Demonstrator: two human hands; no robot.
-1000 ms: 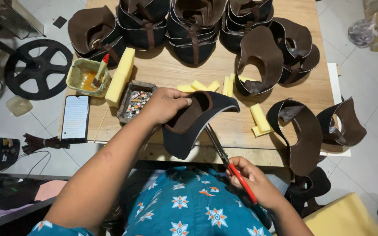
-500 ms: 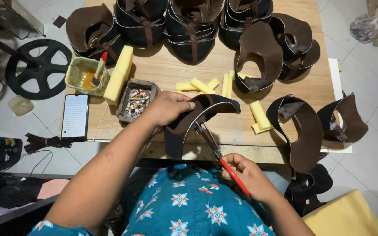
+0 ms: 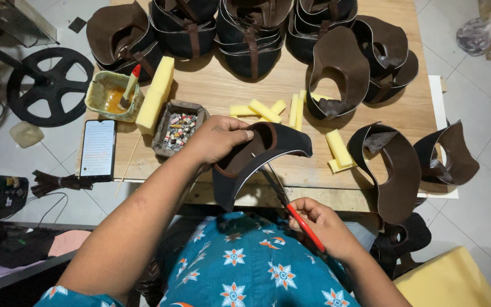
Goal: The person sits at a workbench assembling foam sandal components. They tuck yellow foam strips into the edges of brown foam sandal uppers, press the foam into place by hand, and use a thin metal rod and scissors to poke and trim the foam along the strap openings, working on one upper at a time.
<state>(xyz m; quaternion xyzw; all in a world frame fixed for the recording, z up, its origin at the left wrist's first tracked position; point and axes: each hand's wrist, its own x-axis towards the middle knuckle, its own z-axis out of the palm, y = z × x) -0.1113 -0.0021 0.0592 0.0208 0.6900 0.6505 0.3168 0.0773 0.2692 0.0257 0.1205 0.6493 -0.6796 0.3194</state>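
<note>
Dark brown leather upper [image 3: 257, 162], held above the wooden table's [image 3: 223, 94] near edge, is clenched by the left hand [image 3: 220, 139] while the right hand [image 3: 322, 224] grips red-handled scissors [image 3: 288, 199] at its pale rim; a slip could gouge the edge.
</note>
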